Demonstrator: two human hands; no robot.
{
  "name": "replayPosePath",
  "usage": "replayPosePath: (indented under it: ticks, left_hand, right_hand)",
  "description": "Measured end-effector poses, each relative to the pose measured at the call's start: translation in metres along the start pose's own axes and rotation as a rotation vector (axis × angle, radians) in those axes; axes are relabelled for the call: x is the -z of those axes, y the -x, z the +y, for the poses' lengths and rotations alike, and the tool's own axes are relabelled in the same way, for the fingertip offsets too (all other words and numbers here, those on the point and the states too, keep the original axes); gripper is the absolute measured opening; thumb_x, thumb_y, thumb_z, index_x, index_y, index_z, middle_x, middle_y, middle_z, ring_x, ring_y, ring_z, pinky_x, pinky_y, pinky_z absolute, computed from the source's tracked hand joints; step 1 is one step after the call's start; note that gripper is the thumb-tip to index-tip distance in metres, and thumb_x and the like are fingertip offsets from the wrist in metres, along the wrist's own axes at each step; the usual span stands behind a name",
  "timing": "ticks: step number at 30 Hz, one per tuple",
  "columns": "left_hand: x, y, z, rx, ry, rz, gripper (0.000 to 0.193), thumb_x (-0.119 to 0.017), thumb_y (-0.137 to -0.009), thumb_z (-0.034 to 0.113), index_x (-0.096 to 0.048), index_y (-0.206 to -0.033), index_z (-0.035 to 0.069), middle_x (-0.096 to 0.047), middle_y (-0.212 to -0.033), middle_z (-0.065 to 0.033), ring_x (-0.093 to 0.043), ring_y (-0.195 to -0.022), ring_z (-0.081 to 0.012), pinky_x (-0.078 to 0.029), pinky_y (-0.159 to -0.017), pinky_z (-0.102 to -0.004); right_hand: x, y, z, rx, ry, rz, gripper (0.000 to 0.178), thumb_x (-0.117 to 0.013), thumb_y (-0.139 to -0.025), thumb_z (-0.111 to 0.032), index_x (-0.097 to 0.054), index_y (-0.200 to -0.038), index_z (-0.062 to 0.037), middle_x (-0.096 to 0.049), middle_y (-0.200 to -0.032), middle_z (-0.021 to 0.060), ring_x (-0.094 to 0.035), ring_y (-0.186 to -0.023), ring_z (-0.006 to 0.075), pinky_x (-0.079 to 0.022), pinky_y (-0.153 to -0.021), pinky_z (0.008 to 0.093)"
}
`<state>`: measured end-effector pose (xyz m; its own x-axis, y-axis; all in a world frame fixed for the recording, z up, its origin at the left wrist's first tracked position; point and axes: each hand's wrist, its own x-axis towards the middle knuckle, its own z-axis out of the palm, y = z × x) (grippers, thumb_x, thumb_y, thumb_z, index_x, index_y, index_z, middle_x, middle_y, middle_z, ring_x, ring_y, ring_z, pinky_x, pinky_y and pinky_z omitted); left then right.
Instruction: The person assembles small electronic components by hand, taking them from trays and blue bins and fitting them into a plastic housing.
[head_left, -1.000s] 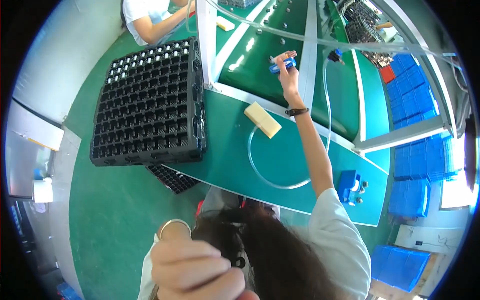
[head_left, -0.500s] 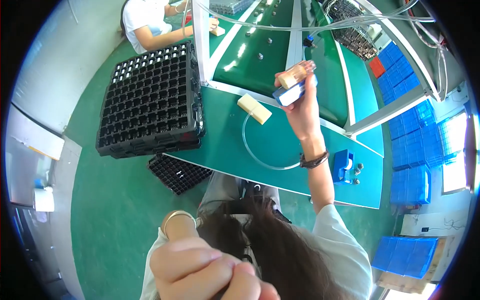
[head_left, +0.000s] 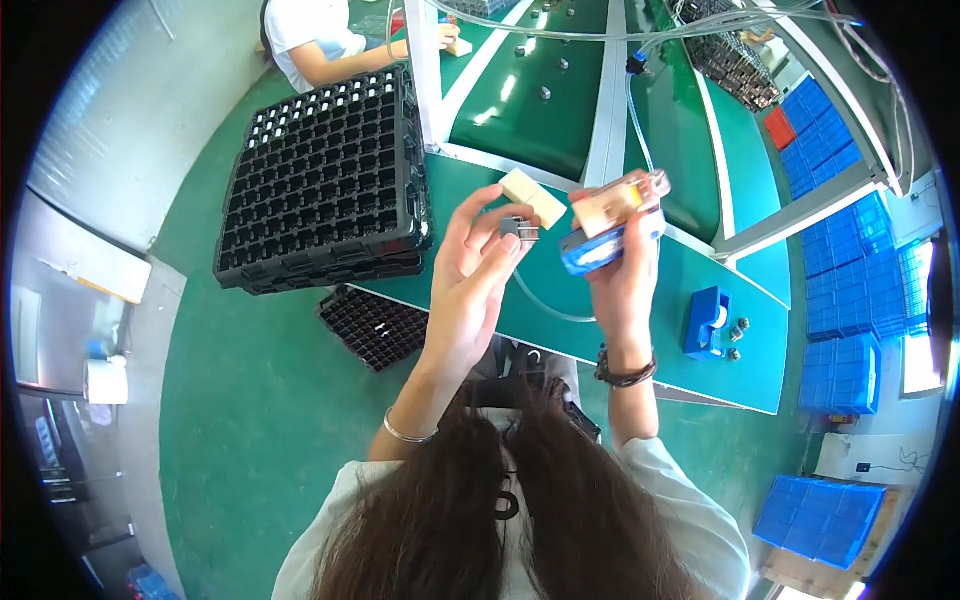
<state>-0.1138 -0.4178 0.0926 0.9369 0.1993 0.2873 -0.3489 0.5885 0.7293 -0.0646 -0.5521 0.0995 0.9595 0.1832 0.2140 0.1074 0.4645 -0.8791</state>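
Note:
Between the thumb and fingers of my left hand (head_left: 468, 285) is a small dark grey part with metal pins (head_left: 517, 230), its pins pointing right. My right hand (head_left: 625, 290) grips a hand-held device with a tan block and clear end (head_left: 612, 205) above a blue-and-white body (head_left: 598, 250). A short gap separates the pins from the device. Just beyond my left fingers, a cream block (head_left: 535, 198) lies on the green table (head_left: 660, 340). A clear tube (head_left: 548, 312) curves across the table beneath my hands.
Stacked black trays (head_left: 325, 195) stand at the left; another black tray (head_left: 372, 328) sits lower. A blue dispenser with a white roll (head_left: 708, 325) and small metal parts (head_left: 738, 330) are at the right. Beyond a white frame post (head_left: 427, 75), a co-worker (head_left: 310, 45) sits beside the conveyor (head_left: 530, 110).
My left hand has moved from close to the camera up over the table, now showing the pinned part. My right hand has come slightly nearer with the device, which has turned a little.

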Motion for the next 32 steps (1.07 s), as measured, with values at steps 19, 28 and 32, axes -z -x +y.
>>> replayPosePath:
  ticks: [19, 28, 32]
  left_hand:
    - [0.014, 0.023, -0.023, 0.328, -0.049, 0.071, 0.035, -0.056, -0.085, 0.004, -0.051, -0.118, -0.007, -0.058, -0.11, -0.01, -0.051, -0.104, -0.0116, -0.037, -0.093, -0.0255]
    - [0.022, 0.028, -0.023, 0.302, -0.24, 0.052, 0.033, -0.061, -0.082, 0.001, -0.056, -0.114, -0.005, -0.06, -0.108, -0.0123, -0.058, -0.096, -0.0133, -0.044, -0.087, -0.0243]
    - [0.024, 0.029, -0.021, 0.27, -0.286, -0.015, 0.032, -0.061, -0.082, 0.0, -0.056, -0.113, -0.004, -0.06, -0.108, -0.0131, -0.058, -0.098, -0.0164, -0.044, -0.09, -0.0255]
  right_hand:
    - [0.02, 0.03, 0.037, 0.012, 0.25, -0.041, 0.04, -0.043, -0.092, -0.036, -0.05, -0.112, -0.0018, -0.062, -0.103, 0.0096, -0.056, -0.068, 0.0046, -0.038, -0.045, 0.0152]
    - [0.027, 0.036, 0.042, 0.001, 0.185, -0.028, 0.045, -0.044, -0.093, -0.037, -0.043, -0.12, -0.0021, -0.058, -0.108, 0.0146, -0.06, -0.085, 0.014, -0.05, -0.065, 0.0221]
    - [0.03, 0.038, 0.045, -0.053, 0.179, 0.007, 0.048, -0.047, -0.091, -0.04, -0.041, -0.122, -0.0036, -0.057, -0.11, 0.0153, -0.06, -0.091, 0.0171, -0.051, -0.072, 0.0239]
